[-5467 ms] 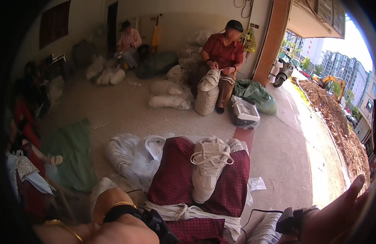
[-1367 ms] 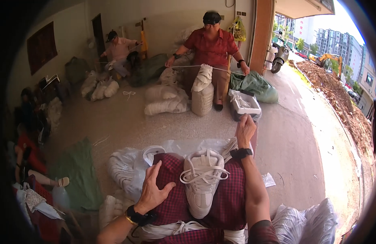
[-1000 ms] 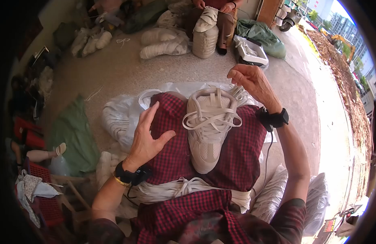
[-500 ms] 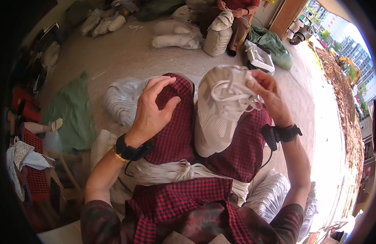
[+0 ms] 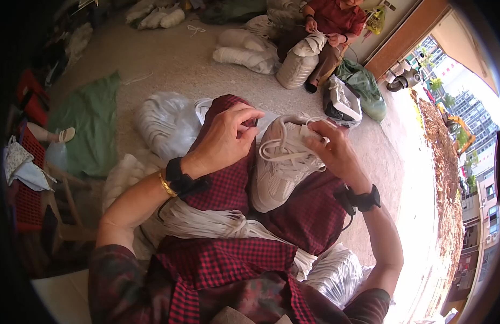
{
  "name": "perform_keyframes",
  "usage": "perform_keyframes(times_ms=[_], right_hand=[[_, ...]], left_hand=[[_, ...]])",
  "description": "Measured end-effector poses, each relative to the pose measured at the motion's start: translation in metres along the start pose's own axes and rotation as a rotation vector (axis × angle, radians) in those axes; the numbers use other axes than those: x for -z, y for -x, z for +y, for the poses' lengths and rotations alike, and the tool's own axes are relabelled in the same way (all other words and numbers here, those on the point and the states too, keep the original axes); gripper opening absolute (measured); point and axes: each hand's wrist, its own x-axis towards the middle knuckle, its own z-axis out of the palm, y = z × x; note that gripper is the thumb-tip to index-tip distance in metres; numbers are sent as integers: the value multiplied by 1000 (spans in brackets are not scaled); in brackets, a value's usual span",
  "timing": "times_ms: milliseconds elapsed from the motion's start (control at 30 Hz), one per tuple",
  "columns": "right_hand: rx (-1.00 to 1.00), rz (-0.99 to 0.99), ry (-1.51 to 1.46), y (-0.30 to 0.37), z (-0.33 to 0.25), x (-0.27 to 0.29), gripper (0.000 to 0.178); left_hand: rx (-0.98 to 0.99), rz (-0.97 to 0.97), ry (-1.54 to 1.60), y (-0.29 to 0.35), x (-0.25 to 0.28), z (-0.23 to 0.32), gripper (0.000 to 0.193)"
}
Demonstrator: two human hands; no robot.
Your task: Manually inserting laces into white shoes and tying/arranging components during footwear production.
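A pale beige sneaker [image 5: 277,183] rests toe-down between my knees, on the red-and-black checked apron [image 5: 228,178]. Its light lace [image 5: 285,156] stands out in loose loops over the front. My right hand [image 5: 339,154] grips the shoe's tongue and upper edge from the right. To the left of the shoe opening, my left hand [image 5: 223,137] hovers with bent fingers, the thumb apart from the forefinger and nothing seen between them. Across my lap lies a thick bundle of pale laces [image 5: 206,221].
Clear plastic bags of pale shoe parts [image 5: 166,127] stand by my left knee, and another bag [image 5: 336,270] lies at my right hip. Ahead sits a person [image 5: 336,27] handling pale pieces. A red plastic basket [image 5: 31,200] and green sheet [image 5: 90,124] are left.
The sneaker has come down and turned so its opening shows more. My right hand has shifted lower and inward on it. My left hand has moved right, toward the shoe, its fingers curling more.
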Motion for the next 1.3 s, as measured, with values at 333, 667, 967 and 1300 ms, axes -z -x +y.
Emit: perform_keyframes(times_ms=[333,667,967,1300], right_hand=[[39,-19,-25,-4,20,-1,44],[-160,433,-1005,66,144,101,46],[-219,548,-959,113,163,66,58],[-218,503,-884,119,172,43,46]], left_hand=[[65,-104,-45,8,-7,-19,27],[124,-265,-160,-53,-23,-27,29],[629,-921,323,-86,-67,-51,78],[719,-796,400,-87,-60,-35,62]])
